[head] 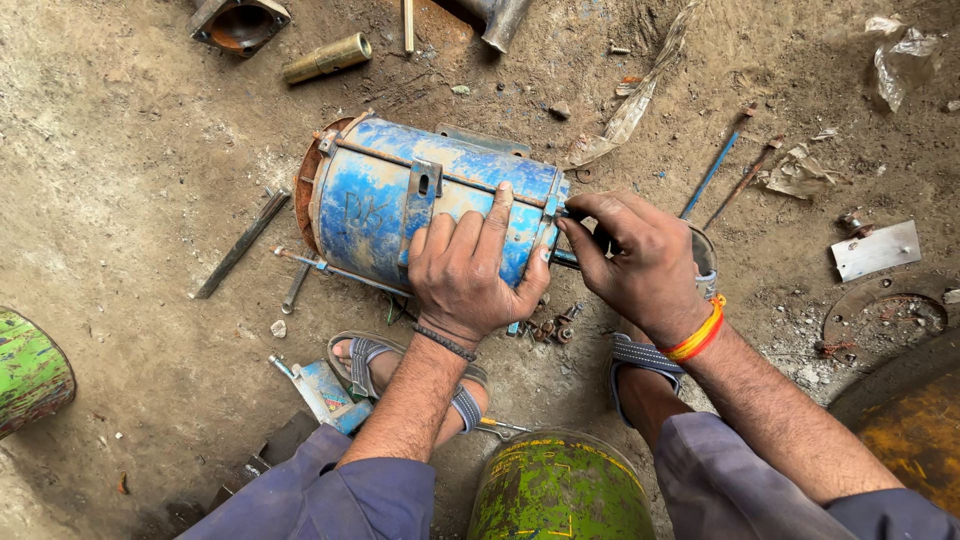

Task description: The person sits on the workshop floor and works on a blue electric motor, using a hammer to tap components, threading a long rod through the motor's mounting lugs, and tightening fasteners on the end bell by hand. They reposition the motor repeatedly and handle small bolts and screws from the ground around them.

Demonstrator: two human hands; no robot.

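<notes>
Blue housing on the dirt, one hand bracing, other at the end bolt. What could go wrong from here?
1. The blue cylindrical housing lies on its side on loose dirt; only the left hand steadies it, so it may roll toward the sandalled foot.
2. The right hand grips at the housing's end; a slip could pinch fingers.
3. Small nuts could get lost.

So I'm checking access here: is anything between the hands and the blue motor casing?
Nothing visible. The left hand lies flat on the blue motor casing, and the right hand pinches at its end rim; what the fingers grip is hidden.
</notes>
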